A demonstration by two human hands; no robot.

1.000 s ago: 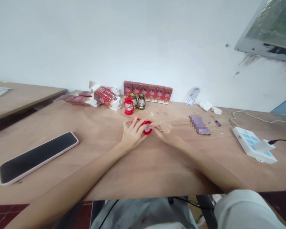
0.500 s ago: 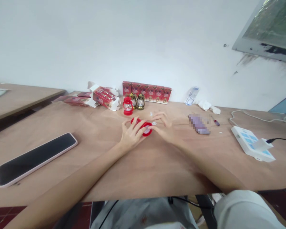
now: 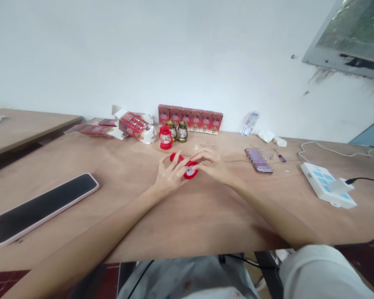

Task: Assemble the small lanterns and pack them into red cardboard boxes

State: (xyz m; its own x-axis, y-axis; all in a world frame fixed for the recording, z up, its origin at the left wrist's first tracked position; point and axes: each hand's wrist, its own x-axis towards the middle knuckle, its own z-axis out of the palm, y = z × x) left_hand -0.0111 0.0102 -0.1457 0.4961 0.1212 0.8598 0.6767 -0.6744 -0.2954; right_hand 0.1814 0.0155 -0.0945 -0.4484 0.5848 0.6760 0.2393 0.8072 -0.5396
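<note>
A small red lantern (image 3: 190, 171) lies on its side near the middle of the table, its round base with a pale centre turned towards me. My left hand (image 3: 168, 177) is closed around the lantern's body, fingers across its top. From the other side, the thumb and fingers of my right hand (image 3: 214, 167) are closed on the base's edge. Just beyond my hands, another red lantern (image 3: 166, 140) stands upright beside two bronze-coloured lanterns (image 3: 182, 133). A small white scrap lies behind my fingers.
A row of red boxes (image 3: 197, 120) stands against the wall, with opened red cartons (image 3: 135, 126) to its left. A phone (image 3: 45, 207) lies at left. On the right are a purple packet (image 3: 259, 161), crumpled tissue (image 3: 266, 136) and a white power strip (image 3: 326, 185) with cables.
My right hand's fingers have come down and closed in on the lantern's base, where they were raised and apart before. My left hand keeps its hold. The view has shifted slightly.
</note>
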